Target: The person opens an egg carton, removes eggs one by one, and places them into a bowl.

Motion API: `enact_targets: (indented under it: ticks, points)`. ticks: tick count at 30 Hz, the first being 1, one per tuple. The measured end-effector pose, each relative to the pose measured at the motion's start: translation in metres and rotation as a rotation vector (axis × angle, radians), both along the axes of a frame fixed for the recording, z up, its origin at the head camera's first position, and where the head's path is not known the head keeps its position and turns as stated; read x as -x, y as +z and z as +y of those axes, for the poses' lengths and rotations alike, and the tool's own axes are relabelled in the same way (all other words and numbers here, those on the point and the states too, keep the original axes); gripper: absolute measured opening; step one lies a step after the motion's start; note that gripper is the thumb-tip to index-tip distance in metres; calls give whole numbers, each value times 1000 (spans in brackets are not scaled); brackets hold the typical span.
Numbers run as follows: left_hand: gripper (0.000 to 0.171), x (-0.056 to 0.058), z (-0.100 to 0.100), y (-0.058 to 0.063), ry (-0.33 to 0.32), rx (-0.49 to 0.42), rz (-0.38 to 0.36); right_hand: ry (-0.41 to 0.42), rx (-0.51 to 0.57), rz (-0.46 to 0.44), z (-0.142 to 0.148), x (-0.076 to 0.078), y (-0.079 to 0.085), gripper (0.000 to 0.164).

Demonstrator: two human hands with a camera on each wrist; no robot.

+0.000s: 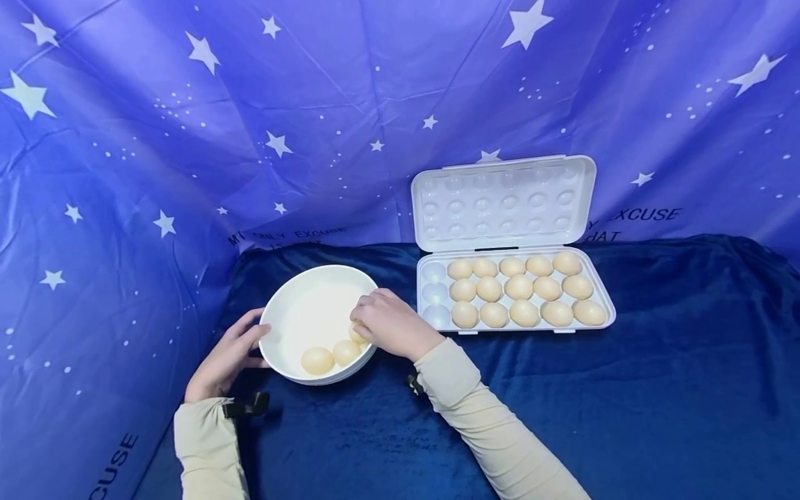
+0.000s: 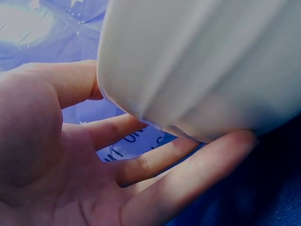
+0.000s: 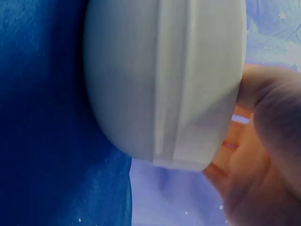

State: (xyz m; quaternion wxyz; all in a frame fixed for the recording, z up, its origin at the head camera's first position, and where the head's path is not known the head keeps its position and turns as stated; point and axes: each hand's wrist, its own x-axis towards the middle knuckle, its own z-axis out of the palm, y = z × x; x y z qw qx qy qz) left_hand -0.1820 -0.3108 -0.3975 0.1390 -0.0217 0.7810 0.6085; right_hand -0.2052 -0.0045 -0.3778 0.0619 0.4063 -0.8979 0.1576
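Note:
A white bowl [image 1: 284,319] stands tilted toward the person, with brown eggs lying along its near inner wall, among them one egg [image 1: 317,361] at the left. My left hand [image 1: 232,351] holds the bowl from the left, thumb over the rim and the other fingers spread under its side, as the left wrist view shows. Over the right rim reaches my right hand [image 1: 394,323], its curled fingers on an egg [image 1: 357,335] inside the bowl. In the right wrist view the bowl's ridged outer wall [image 3: 127,80] hides the fingertips and that egg.
Right of the bowl, a white egg carton [image 1: 431,330] lies with its lid [image 1: 500,239] up. Several brown eggs [image 1: 523,312] fill its rows, except the leftmost column of hollows. Dark blue cloth [image 1: 675,389] covers the table, and a starry purple curtain [image 1: 375,90] hangs behind.

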Motion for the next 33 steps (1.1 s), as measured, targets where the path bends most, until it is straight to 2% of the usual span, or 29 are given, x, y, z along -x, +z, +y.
enact_targets:
  ticks: [7,13,25,33]
  points:
    - [45,0,0,1,6,4,-1,67,144,-54,9,7,2,16]
    - [45,1,0,0,20,8,-11,44,213,-66,19,9,5,16]
    - [46,1,1,1,18,4,-17,-127,185,-27,47,10,10,22]
    - [48,1,0,1,13,0,-16,-248,190,-23,71,10,4,24]
